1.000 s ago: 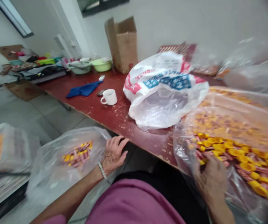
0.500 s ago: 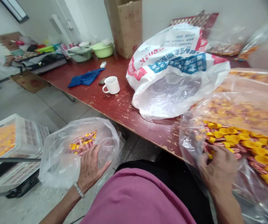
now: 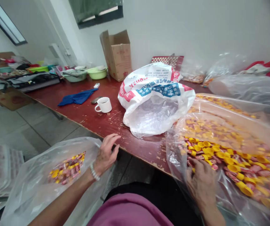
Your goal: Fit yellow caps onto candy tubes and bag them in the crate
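My left hand (image 3: pixel 106 153), wearing a bead bracelet (image 3: pixel 94 172), is raised with fingers apart between the table edge and a clear plastic bag (image 3: pixel 34 171) on the left. Nothing shows in it. Inside that bag lies a small heap of pink-patterned pieces with yellow ends (image 3: pixel 66 168). On the right, a large clear bag (image 3: pixel 177 153) is full of similar pieces with yellow cup-shaped ends (image 3: pixel 233 160). My right hand (image 3: pixel 203 182) is at its opening, fingers curled down among the pieces. The fingertips are partly hidden, so what they grip is unclear.
A white printed sack (image 3: pixel 157 91) lies open on the red table (image 3: pixel 116 127). Beyond it are a white mug (image 3: pixel 105 105), a blue cloth (image 3: pixel 77 98), a green basin (image 3: pixel 97 73) and a cardboard box (image 3: pixel 120 59). White crates (image 3: pixel 3 166) stand at far left.
My left hand has risen from the heap in the left bag toward the table edge. My right hand stays among the yellow-ended pieces. The view has tilted up.
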{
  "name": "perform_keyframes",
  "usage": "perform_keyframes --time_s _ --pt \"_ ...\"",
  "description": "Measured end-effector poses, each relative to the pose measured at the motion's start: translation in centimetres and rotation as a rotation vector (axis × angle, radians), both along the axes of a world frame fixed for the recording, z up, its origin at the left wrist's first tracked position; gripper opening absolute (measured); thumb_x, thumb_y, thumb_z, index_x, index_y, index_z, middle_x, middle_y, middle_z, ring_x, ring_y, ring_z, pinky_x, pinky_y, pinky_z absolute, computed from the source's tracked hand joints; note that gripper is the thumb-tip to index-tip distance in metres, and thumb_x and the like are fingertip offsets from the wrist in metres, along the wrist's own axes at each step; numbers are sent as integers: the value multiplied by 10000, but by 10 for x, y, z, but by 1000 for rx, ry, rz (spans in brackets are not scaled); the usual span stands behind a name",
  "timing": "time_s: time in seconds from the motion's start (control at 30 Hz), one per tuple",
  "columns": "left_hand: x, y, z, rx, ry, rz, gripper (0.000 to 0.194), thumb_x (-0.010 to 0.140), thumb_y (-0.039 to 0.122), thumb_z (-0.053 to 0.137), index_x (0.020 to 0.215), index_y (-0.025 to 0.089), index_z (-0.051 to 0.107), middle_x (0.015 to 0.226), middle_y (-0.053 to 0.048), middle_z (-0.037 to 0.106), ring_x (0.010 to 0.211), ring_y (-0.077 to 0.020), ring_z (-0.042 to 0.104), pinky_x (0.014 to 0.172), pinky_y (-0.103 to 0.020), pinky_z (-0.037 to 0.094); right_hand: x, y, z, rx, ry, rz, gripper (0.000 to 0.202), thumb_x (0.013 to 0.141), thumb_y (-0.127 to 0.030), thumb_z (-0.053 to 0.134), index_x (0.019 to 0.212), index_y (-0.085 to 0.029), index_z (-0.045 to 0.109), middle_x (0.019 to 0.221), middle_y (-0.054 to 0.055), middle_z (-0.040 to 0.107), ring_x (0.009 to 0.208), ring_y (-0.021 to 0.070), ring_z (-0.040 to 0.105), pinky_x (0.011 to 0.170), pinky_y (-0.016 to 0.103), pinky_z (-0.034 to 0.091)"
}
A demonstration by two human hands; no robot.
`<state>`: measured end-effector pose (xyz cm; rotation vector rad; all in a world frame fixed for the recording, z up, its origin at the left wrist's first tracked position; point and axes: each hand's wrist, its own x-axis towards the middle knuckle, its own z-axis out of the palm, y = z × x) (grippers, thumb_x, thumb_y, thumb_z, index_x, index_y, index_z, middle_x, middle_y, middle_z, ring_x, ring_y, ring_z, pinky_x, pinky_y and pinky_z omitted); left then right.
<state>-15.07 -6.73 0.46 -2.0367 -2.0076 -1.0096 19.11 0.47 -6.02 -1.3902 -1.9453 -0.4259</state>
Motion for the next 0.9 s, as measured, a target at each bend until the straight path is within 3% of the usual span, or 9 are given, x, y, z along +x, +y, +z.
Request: perform_keyframes --time_s 0.07,0.17,0.3,0.47,0.67,0.8,0.9 --pt "5 49 5 -72 -21 -49 336 855 88 383 1128 156 566 1199 -101 562 1154 -186 497 1030 -331 380 1 0 0 -13 2 0 233 829 -200 437 1006 -129 568 998 158 586 988 287 532 870 456 445" --pt "8 122 6 -208 -18 -9 314 833 61 387 1023 127 628 1079 -111 632 1045 -193 563 968 -317 422 1 1 0 -11 42 8 229 858 -228 437 1024 -133 564 1019 153 580 1005 275 528 884 450 448" --pt "9 184 2 -303 -32 106 252 829 92 442 982 118 641 954 -125 667 961 -225 601 903 -377 450 0 3 -2 8 151 -3 255 878 -242 411 1033 -118 572 1052 158 576 1005 258 533 891 432 461" --pt "7 199 -3 -437 -29 131 188 855 249 524 964 139 631 959 -83 664 968 -208 600 888 -410 447 1 5 -5 -1 160 -5 272 895 -247 394 1022 -111 592 1054 160 586 998 254 545 898 431 462" --pt "12 201 -7 -526 -77 183 401 788 427 584 1067 139 580 1046 -162 654 1029 -296 585 869 -378 429 2 6 -8 -24 162 0 284 909 -287 398 1039 -125 592 1059 154 597 1001 256 549 904 439 454" --pt "10 210 -4 -567 -166 230 481 689 402 711 1045 113 563 1060 -158 641 1034 -279 578 849 -340 432 1 5 -9 -30 178 -9 294 914 -306 399 1041 -126 595 1064 156 595 1008 258 543 901 434 453" --pt "6 213 -1 -595 -279 270 439 697 369 724 1026 124 569 974 -98 646 907 -215 611 775 -325 477 1 5 -8 -38 182 -9 299 917 -310 392 1044 -129 592 1056 152 596 1011 262 539 895 434 454"
